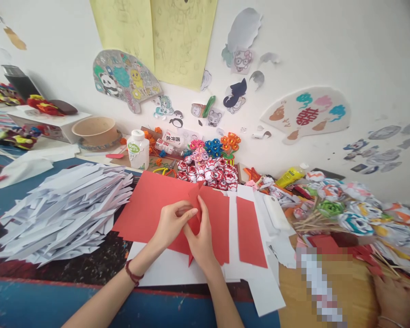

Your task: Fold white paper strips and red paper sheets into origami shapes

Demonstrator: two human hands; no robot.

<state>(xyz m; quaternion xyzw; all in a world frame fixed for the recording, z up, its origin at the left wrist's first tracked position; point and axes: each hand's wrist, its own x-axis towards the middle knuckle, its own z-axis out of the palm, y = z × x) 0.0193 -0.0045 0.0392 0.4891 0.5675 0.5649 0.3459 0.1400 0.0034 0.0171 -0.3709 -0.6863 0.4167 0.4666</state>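
Note:
A narrow folded strip of red paper (193, 196) stands on edge between my hands. My left hand (172, 223), with a dark red bracelet at its wrist, pinches the strip from the left, thumb against forefinger. From the other side my right hand (201, 234) presses it, fingers pointing up along the fold. Part of the strip is hidden behind the fingers. Beneath both hands lie large red paper sheets (150, 205) on top of white paper (157, 269). A separate red rectangle (251, 232) rests to the right on more white sheets.
Folded white paper strips (64, 209) form a big pile at left. Behind stand a white bottle (138, 150), a bowl (94, 132) and red-and-white paper flowers (212, 173). At right are more paper flowers on sticks (355, 218), a yellow bottle (290, 176) and another person's hand (398, 298).

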